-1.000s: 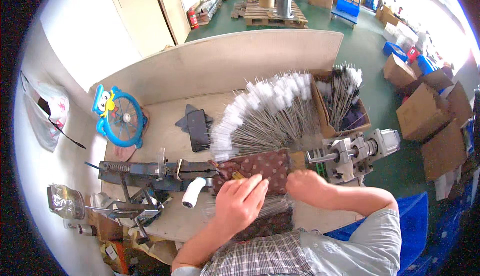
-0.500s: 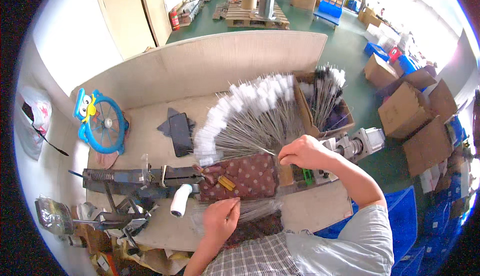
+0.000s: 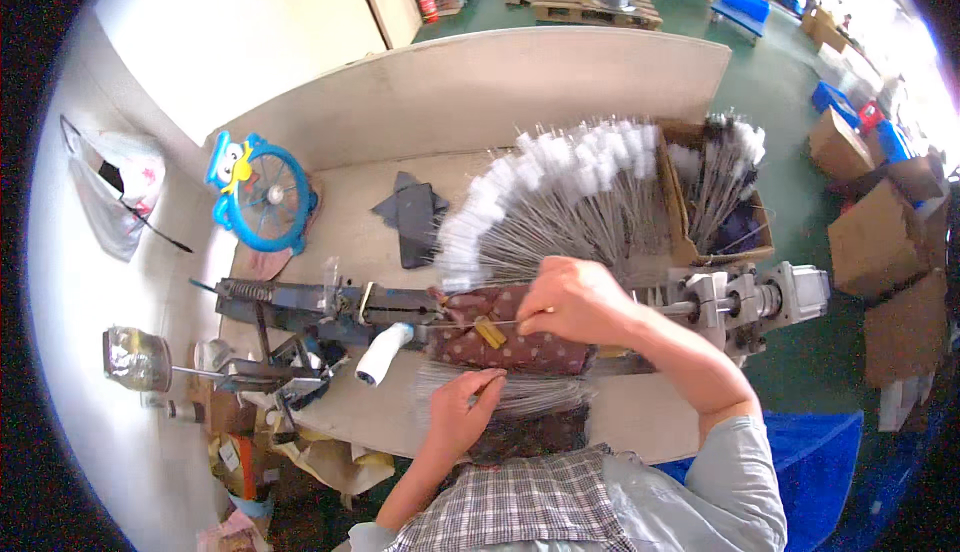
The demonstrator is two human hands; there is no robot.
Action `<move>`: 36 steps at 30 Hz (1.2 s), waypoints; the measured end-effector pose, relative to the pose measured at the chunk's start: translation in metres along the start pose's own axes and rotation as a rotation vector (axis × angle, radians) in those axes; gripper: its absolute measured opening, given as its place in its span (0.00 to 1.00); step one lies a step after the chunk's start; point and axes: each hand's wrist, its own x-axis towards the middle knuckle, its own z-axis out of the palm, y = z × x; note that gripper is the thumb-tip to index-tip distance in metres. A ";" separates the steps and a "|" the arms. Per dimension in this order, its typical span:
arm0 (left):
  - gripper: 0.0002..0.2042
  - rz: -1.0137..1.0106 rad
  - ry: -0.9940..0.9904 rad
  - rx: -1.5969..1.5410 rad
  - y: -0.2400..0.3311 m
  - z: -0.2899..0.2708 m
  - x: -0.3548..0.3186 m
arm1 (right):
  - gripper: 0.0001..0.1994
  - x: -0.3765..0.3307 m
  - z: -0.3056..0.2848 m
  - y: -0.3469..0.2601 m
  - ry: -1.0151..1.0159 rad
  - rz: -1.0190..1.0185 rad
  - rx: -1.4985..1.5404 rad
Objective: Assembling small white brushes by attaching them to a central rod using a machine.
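My right hand (image 3: 575, 302) is pinched over a dark red polka-dot cloth (image 3: 560, 355). A thin wire rod (image 3: 503, 323) runs left from its fingertips, above two small yellow pieces (image 3: 489, 333) lying on the cloth. Nearer to me, my left hand (image 3: 464, 408) is closed beside a bundle of thin bare wires (image 3: 540, 395); what its fingertips hold, if anything, is too small to make out. Beyond the cloth fans a large heap of thin wire brushes with white bristle heads (image 3: 547, 167). Left of the cloth is a dark metal fixture (image 3: 290, 299).
A cardboard box (image 3: 680, 222) of brushes stands right of the heap, behind a metal clamp mechanism (image 3: 735, 297). A white tube-shaped piece (image 3: 384, 354), a dark phone (image 3: 415, 227) and a blue duck-shaped fan (image 3: 275, 197) are on the left. A raised board (image 3: 480, 92) borders the far side.
My right hand has moved left over the cloth, with the wire rod now stretching leftward from its fingers. My left hand stays near the wire bundle. The whole view has shifted.
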 end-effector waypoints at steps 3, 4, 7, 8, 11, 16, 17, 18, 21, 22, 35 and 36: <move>0.11 -0.057 0.051 -0.174 -0.026 0.002 -0.008 | 0.06 0.030 0.040 -0.016 0.092 -0.082 -0.007; 0.11 -0.157 0.063 -0.327 -0.031 -0.001 -0.011 | 0.04 0.037 0.054 -0.016 0.147 -0.067 0.011; 0.11 -0.318 0.121 -0.580 -0.037 -0.018 -0.009 | 0.05 0.050 0.076 -0.022 0.137 -0.015 0.020; 0.11 -0.383 0.166 -0.678 -0.040 -0.023 -0.007 | 0.04 0.053 0.078 -0.024 0.167 -0.023 -0.018; 0.15 -0.433 0.332 -1.029 -0.050 -0.037 0.002 | 0.03 0.058 0.078 -0.029 0.134 -0.004 -0.126; 0.19 -0.591 0.200 -1.439 -0.017 -0.037 0.029 | 0.04 0.061 0.081 -0.027 0.097 0.013 -0.181; 0.19 -0.499 0.146 -1.019 -0.048 -0.021 0.034 | 0.05 0.062 0.081 -0.027 0.107 0.018 -0.171; 0.20 -0.438 0.102 -0.661 -0.066 -0.016 0.037 | 0.06 0.063 0.078 -0.031 0.080 0.000 -0.213; 0.24 -0.360 0.085 -0.324 -0.083 -0.016 0.032 | 0.07 0.060 0.076 -0.039 0.109 -0.028 -0.212; 0.23 -0.372 0.077 -0.260 -0.078 -0.018 0.034 | 0.06 0.062 0.073 -0.037 0.072 -0.050 -0.247; 0.06 -0.313 0.202 -0.786 -0.045 0.024 0.038 | 0.09 -0.023 0.073 -0.030 -0.014 0.090 0.040; 0.06 -0.315 0.193 -0.685 -0.057 0.024 0.039 | 0.13 -0.018 0.087 -0.027 0.131 0.065 0.072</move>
